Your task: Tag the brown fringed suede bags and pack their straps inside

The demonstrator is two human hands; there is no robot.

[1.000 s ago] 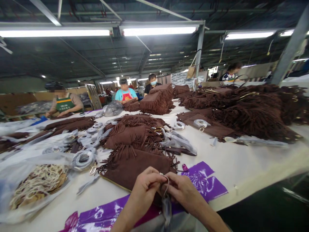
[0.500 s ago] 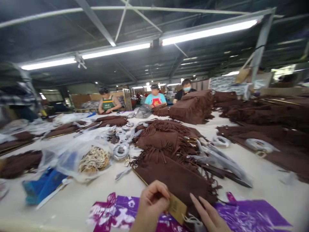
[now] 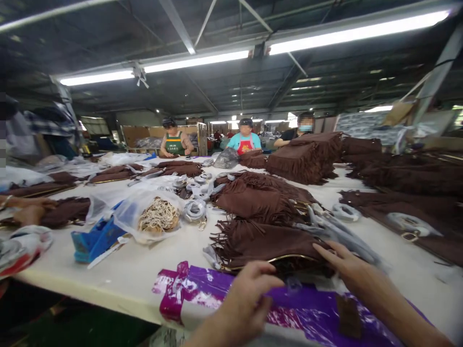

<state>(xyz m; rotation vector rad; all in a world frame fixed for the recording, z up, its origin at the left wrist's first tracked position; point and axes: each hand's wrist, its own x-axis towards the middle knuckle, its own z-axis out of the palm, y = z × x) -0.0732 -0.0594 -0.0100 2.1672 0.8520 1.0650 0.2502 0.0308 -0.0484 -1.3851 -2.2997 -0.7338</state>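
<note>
A dark brown fringed bag (image 3: 267, 243) lies in front of me with its gold zipper edge facing my side. Stretched fingers of my right hand (image 3: 347, 265) rest on the bag's right end; the thumb is hard to see. My left hand (image 3: 249, 294) hovers just short of the zipper edge, fingers bent but apart, with nothing visible in them. Below the right hand, a small brown rectangular tag (image 3: 349, 315) shows over purple printed plastic (image 3: 296, 308) along the table edge.
A blue tape dispenser (image 3: 96, 243) and a clear bag of cords (image 3: 157, 217) stand to the left. More brown fringed bags (image 3: 253, 200) and wrapped strap coils (image 3: 195, 210) lie beyond. At far left another person's hand (image 3: 31, 209) touches a brown bag. Several co-workers are across the table.
The tan tag has left my left hand's fingers. The brown bag has turned so its zipper edge faces me. My right hand has moved up onto its right end; the view has shifted left.
</note>
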